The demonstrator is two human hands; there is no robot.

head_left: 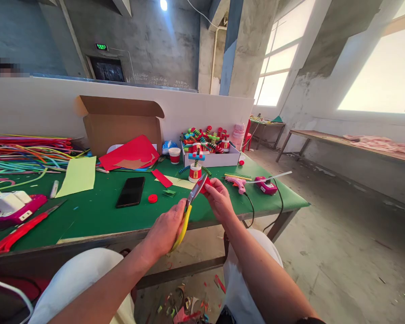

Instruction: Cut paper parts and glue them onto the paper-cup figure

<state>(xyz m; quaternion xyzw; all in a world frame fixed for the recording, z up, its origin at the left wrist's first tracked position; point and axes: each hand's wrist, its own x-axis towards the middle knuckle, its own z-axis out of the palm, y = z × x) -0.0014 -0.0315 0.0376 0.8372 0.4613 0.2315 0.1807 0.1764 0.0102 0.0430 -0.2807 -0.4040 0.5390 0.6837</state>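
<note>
My left hand (165, 229) is closed around the yellow handles of a pair of scissors (182, 227), whose blades point up and to the right. Between the fingers of my right hand (219, 200) is a small piece of red paper (205, 184), right at the blades. Just behind the scissors stands a small figure (195, 173) made from a red and white paper cup, with dark coiled arms and a blue top part. On the green table left of my hands lie a red strip of paper (162, 178), a round red cap (152, 198) and green scraps (169, 193).
A black phone (130, 192) lies to the left, and red-handled scissors (23, 229) further left. Behind are a white box (219, 159) of similar figures and paper cups (174, 155). A pink glue gun (236, 183) and a power socket (266, 186) sit at the right.
</note>
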